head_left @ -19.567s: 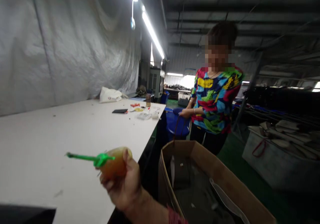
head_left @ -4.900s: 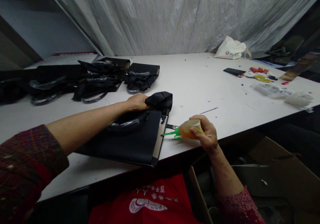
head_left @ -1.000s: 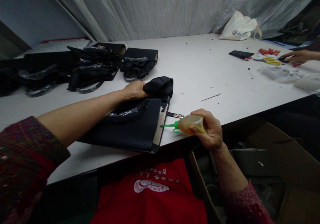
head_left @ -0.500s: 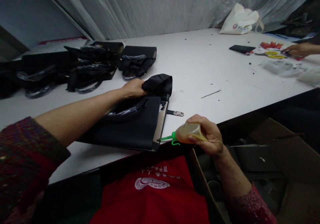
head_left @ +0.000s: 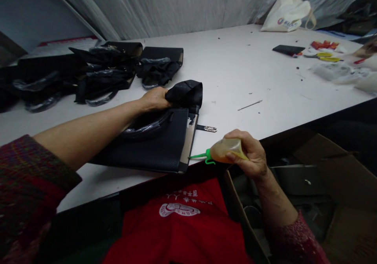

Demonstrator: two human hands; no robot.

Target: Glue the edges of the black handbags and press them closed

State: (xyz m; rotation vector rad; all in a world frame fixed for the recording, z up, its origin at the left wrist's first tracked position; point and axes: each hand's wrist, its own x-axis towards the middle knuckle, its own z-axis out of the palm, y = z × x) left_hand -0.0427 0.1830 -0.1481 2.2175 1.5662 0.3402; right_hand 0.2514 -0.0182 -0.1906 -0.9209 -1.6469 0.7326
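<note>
A black handbag lies on the white table near its front edge, with a beige strip along its right side. My left hand is closed on the black lining cloth bunched at the bag's far side. My right hand is wrapped round a clear squeeze bottle of yellowish glue-like liquid, held tilted. Its green nozzle points left, the tip at the beige edge of the bag. A strap with a metal clasp sticks out to the right of the bag.
Several black bags lie at the back left. A thin metal rod rests mid-table. At the right are a black piece, yellow-handled scissors, a white cloth bag and another person's hand. Below stands an open cardboard box.
The nozzle tip has shifted slightly up along the bag's beige edge, the right hand moving with it. My left hand keeps its hold on the lining. The other person's hand has moved right.
</note>
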